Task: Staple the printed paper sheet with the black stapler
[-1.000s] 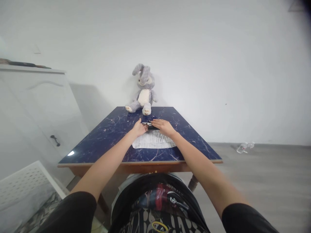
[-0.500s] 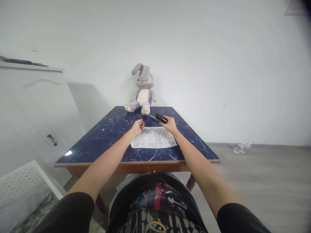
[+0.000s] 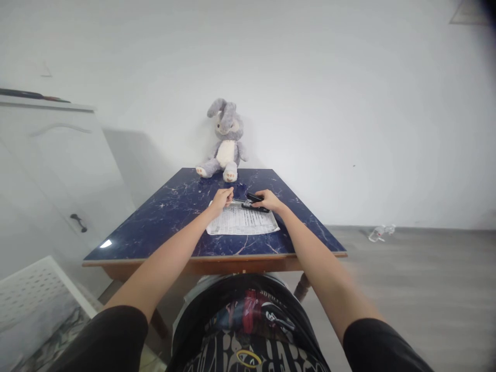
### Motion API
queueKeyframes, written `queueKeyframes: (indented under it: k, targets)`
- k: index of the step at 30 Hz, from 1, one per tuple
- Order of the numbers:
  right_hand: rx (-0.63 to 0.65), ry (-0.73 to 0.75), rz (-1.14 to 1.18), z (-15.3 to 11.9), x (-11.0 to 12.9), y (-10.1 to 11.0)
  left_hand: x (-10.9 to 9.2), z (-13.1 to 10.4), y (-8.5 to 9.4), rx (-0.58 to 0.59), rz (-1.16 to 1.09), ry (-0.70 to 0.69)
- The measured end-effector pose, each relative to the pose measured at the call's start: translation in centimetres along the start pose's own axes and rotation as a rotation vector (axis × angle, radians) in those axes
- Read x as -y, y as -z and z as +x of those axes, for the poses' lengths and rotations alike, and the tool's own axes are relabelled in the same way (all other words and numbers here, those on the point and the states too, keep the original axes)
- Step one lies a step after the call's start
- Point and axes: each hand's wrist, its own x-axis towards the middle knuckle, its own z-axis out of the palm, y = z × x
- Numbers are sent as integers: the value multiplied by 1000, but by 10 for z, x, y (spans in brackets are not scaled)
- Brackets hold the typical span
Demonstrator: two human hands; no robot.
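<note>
A black stapler (image 3: pixel 256 208) is gripped by my right hand (image 3: pixel 268 200), its top arm swung up away from the base. It is held low over the far right part of a printed paper sheet (image 3: pixel 243 223). My left hand (image 3: pixel 223 198) is closed at the sheet's far left edge, close to the stapler's thin front part. Whatever lies between its fingers is hidden. Both hands are above the blue marbled table (image 3: pixel 163 217).
A grey plush rabbit (image 3: pixel 226 150) sits at the table's back edge against the wall. To the left stand a white cabinet (image 3: pixel 50 170) and a white perforated crate (image 3: pixel 34 284). A clear plastic item (image 3: pixel 381 233) lies on the floor at right.
My right hand has lowered and turned the stapler, which now lies flatter over the paper. My left hand has rotated, hiding the small metallic piece seen in its fingers before.
</note>
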Motion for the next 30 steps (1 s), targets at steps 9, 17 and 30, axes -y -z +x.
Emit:
queueKeyframes:
  k: [9, 17, 30]
  targets:
    - [18, 122, -133, 3, -5, -5, -2, 3, -1, -106, -44, -98]
    - [-38, 221, -62, -1, 5, -7, 1, -2, -2, -41, 141, -182]
    - [-187, 646, -277, -7, 46, -12, -3, -11, -6, 158, 285, -238]
